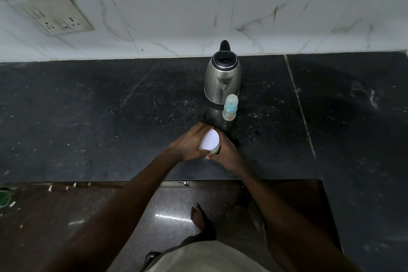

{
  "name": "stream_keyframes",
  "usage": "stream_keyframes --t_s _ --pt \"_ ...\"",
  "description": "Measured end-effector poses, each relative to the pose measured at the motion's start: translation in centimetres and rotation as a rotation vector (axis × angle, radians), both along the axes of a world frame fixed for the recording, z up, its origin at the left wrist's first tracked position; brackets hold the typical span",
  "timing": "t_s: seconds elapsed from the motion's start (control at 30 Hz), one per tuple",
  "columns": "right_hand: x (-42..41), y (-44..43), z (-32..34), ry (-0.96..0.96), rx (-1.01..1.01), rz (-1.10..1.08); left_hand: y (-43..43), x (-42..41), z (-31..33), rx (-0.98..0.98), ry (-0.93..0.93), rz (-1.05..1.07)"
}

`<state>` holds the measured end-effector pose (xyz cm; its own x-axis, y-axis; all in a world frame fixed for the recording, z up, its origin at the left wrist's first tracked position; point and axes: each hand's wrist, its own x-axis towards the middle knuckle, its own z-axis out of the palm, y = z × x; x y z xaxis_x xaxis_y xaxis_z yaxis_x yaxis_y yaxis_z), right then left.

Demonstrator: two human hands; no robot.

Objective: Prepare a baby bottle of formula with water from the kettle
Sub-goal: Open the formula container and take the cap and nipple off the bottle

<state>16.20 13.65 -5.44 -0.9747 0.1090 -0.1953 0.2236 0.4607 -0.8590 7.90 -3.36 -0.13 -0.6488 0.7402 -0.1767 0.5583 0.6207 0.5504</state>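
Note:
A small container with a white lid stands near the front of the black counter. My left hand grips the lid from the left, fingers curled over its rim. My right hand holds the container's body from the right. Behind them stands a capped baby bottle with a pale blue collar, upright and untouched. Just behind the bottle is a steel kettle with a black handle, its spout facing me.
A tiled wall rises behind the counter, with a socket plate at the upper left. A seam crosses the counter right of the kettle. The counter's front edge runs below my hands, floor beneath.

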Motion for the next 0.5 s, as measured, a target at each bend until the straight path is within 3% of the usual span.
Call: stream_keyframes --t_s 0.5 --pt "-0.06 0.21 -0.26 0.028 0.062 0.014 0.51 0.32 -0.22 0.010 0.065 0.088"
